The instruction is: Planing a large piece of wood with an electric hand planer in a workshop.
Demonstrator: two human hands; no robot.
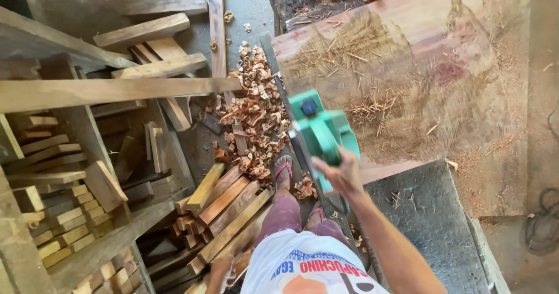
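Left hand (220,269): low at the frame's bottom edge, beside the hip; how open it is, and what it holds, cannot be told.
Right hand (343,174): fingers wrapped tight around the handle of the green planer (319,135).
Planer: resting at the near left corner of the reddish plank (407,67), tilted toward the plank's edge.
Plank: lying flat on the dark workbench (425,218), strewn with thin shavings.
Feet: 1 sandal (283,170) in clear view on the floor, just left of the bench.
Floor: heap of curled wood chips (253,110) beyond the sandal.
Left side: stacked wood blocks (224,203) and a rack of short offcuts (58,212).
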